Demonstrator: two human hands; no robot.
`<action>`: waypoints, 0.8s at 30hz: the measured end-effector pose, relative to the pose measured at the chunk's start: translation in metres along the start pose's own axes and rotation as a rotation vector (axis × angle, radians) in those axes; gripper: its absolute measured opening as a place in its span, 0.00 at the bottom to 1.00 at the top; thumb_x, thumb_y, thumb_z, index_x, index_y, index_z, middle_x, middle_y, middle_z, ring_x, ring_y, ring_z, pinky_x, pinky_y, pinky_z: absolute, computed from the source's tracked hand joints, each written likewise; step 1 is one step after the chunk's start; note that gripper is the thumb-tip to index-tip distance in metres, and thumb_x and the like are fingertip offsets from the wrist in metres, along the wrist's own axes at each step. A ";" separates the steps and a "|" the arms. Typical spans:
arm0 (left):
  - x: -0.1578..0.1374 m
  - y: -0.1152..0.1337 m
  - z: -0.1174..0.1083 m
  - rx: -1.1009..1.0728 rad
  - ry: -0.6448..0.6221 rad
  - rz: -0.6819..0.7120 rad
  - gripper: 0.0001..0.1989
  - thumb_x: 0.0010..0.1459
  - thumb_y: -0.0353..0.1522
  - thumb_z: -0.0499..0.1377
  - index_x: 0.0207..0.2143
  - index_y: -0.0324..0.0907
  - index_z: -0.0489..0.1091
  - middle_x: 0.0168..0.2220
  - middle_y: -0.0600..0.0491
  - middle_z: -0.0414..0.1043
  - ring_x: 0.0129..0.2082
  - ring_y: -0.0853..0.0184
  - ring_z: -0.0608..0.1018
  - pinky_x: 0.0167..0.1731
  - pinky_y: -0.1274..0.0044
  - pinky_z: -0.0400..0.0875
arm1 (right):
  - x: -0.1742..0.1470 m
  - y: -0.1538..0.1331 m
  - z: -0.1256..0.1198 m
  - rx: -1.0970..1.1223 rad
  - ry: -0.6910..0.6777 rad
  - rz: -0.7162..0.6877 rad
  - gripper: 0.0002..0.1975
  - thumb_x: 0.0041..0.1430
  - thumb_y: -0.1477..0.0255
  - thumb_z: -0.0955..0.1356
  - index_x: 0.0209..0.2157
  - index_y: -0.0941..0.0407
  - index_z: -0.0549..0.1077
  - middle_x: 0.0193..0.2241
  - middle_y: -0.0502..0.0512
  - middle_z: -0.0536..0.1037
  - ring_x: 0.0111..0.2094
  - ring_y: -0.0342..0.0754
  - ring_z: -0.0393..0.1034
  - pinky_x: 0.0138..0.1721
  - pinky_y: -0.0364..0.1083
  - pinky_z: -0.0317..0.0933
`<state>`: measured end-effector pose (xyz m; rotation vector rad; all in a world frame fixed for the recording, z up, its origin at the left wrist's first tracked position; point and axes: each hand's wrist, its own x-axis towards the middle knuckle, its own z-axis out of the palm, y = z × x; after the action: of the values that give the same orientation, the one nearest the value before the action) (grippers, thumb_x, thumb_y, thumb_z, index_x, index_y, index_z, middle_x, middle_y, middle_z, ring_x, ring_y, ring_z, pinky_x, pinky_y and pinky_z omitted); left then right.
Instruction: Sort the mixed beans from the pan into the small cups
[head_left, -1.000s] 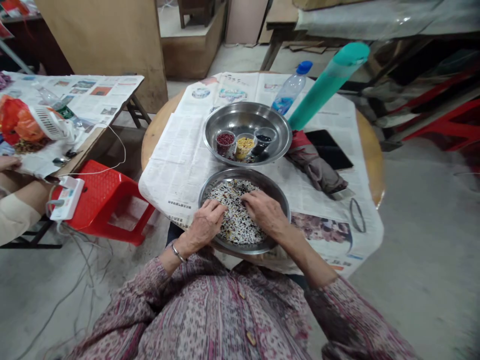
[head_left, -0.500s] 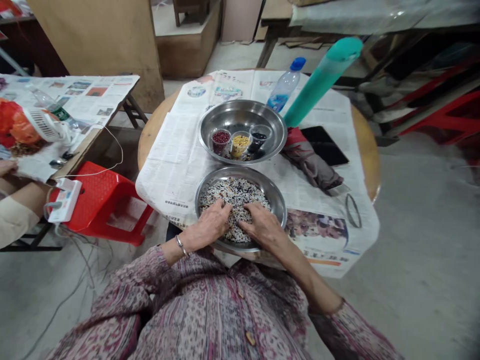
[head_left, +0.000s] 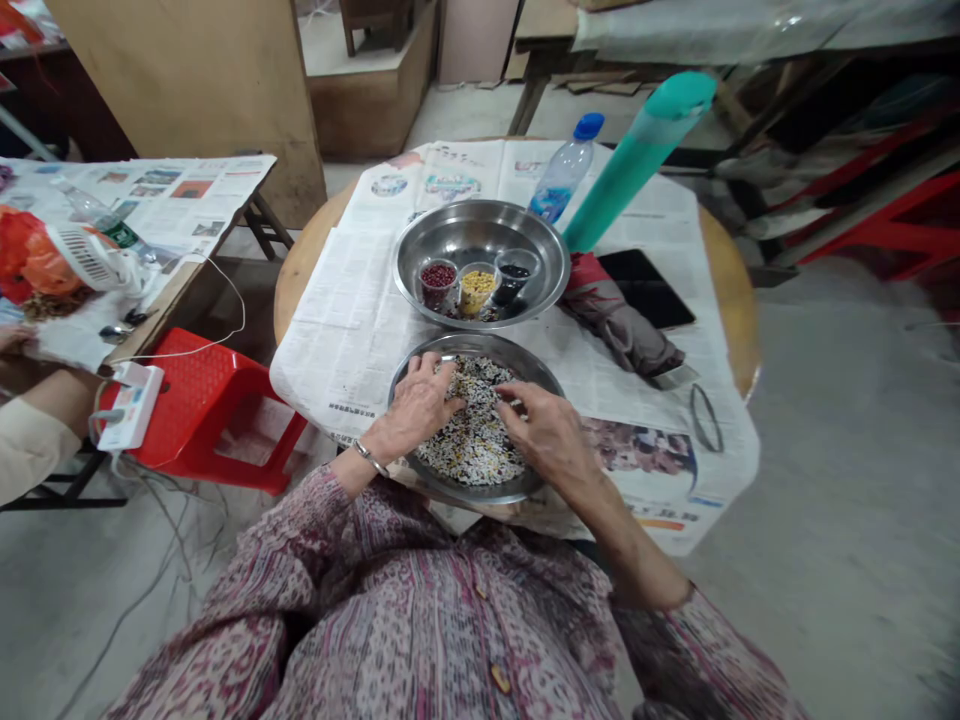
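Observation:
A shallow steel basin (head_left: 551, 480) near the table's front edge holds a mix of white, black and yellow grains (head_left: 476, 440). Over its left side is my left hand (head_left: 420, 405), fingers spread and thumb out above the grains, with a bracelet on the wrist. My right hand (head_left: 551, 435) hovers at the basin's right side, its fingers bent and the thumb apart from them; no held object shows. Just behind stands a second steel basin (head_left: 480, 215) with three clear cups: red beans (head_left: 438, 280), yellow kernels (head_left: 477, 287) and black beans (head_left: 513, 280).
Newspaper (head_left: 330, 300) covers the round table. Around the rear basin are a blue-capped bottle (head_left: 562, 175), a green tube (head_left: 637, 165), a folded umbrella (head_left: 619, 315) and a black tablet (head_left: 646, 290). A red stool (head_left: 202, 400) with a power strip (head_left: 131, 405) stands left, beside another person's arm (head_left: 37, 420).
Both hands have come up out of the grains and moved apart, the left towards the basin's far left rim. More yellow kernels show on the surface of the mix.

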<state>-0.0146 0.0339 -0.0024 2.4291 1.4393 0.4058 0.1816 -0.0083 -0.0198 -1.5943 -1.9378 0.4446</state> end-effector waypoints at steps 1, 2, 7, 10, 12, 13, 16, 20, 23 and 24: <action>-0.002 -0.001 0.001 0.014 -0.025 -0.015 0.23 0.57 0.35 0.66 0.52 0.37 0.65 0.55 0.40 0.63 0.55 0.49 0.68 0.54 0.59 0.70 | -0.008 0.002 0.000 -0.049 -0.044 -0.011 0.13 0.61 0.70 0.65 0.44 0.56 0.77 0.39 0.60 0.82 0.40 0.53 0.77 0.44 0.51 0.69; -0.005 -0.002 0.004 0.016 -0.049 -0.024 0.25 0.56 0.36 0.68 0.52 0.37 0.65 0.55 0.39 0.63 0.55 0.48 0.68 0.54 0.58 0.70 | -0.017 0.004 0.001 -0.096 -0.097 -0.026 0.12 0.61 0.68 0.66 0.44 0.56 0.77 0.38 0.60 0.82 0.38 0.54 0.77 0.43 0.51 0.69; -0.018 0.000 0.017 -0.134 -0.102 0.065 0.15 0.60 0.24 0.59 0.50 0.41 0.66 0.49 0.46 0.68 0.53 0.57 0.72 0.55 0.64 0.71 | -0.050 0.005 0.022 -0.188 -0.233 -0.154 0.15 0.58 0.68 0.69 0.47 0.57 0.73 0.43 0.64 0.81 0.43 0.57 0.76 0.43 0.52 0.69; -0.023 0.004 0.020 -0.244 -0.086 0.137 0.13 0.61 0.21 0.54 0.46 0.42 0.68 0.45 0.49 0.72 0.50 0.62 0.75 0.55 0.68 0.71 | -0.042 0.005 0.033 -0.145 -0.194 -0.121 0.15 0.59 0.74 0.65 0.47 0.57 0.73 0.43 0.63 0.81 0.44 0.56 0.76 0.45 0.51 0.68; -0.028 0.007 0.022 -0.282 -0.033 0.150 0.11 0.63 0.23 0.54 0.46 0.41 0.68 0.45 0.50 0.73 0.51 0.63 0.75 0.57 0.68 0.70 | -0.029 0.006 0.035 -0.103 -0.137 -0.037 0.13 0.59 0.76 0.63 0.44 0.56 0.74 0.39 0.60 0.82 0.41 0.54 0.77 0.44 0.49 0.68; -0.030 0.008 0.022 -0.289 -0.018 0.150 0.10 0.64 0.24 0.55 0.46 0.41 0.69 0.44 0.50 0.74 0.51 0.63 0.75 0.57 0.68 0.69 | -0.021 0.006 0.034 -0.076 -0.105 0.004 0.12 0.60 0.76 0.63 0.42 0.55 0.75 0.37 0.59 0.82 0.40 0.53 0.77 0.43 0.49 0.68; -0.040 0.012 0.022 -0.241 -0.073 0.173 0.09 0.64 0.27 0.58 0.46 0.41 0.69 0.45 0.50 0.74 0.51 0.62 0.75 0.58 0.67 0.68 | -0.001 0.008 0.027 0.038 -0.002 0.042 0.10 0.61 0.73 0.63 0.40 0.55 0.76 0.38 0.58 0.82 0.40 0.53 0.77 0.45 0.50 0.68; -0.050 0.022 0.016 -0.101 -0.261 0.337 0.10 0.64 0.27 0.58 0.48 0.41 0.70 0.50 0.49 0.71 0.51 0.62 0.73 0.59 0.67 0.66 | 0.005 0.009 0.020 0.106 0.144 -0.020 0.14 0.62 0.76 0.61 0.44 0.56 0.76 0.43 0.60 0.81 0.46 0.52 0.76 0.51 0.51 0.68; -0.045 0.031 0.011 -0.013 -0.373 0.455 0.12 0.66 0.26 0.55 0.49 0.42 0.71 0.52 0.48 0.70 0.50 0.63 0.72 0.56 0.70 0.69 | -0.005 0.010 0.018 0.065 0.241 -0.026 0.17 0.62 0.78 0.59 0.45 0.56 0.76 0.43 0.61 0.81 0.46 0.53 0.75 0.52 0.52 0.69; -0.041 0.033 0.010 0.028 -0.395 0.485 0.12 0.66 0.26 0.54 0.49 0.42 0.72 0.51 0.48 0.70 0.50 0.62 0.72 0.54 0.70 0.69 | -0.009 0.010 0.018 0.049 0.264 -0.019 0.17 0.62 0.79 0.59 0.45 0.57 0.76 0.43 0.61 0.81 0.46 0.53 0.75 0.52 0.53 0.69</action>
<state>-0.0035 -0.0185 -0.0031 2.6723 0.6969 -0.0059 0.1793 -0.0131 -0.0420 -1.5186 -1.7285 0.2568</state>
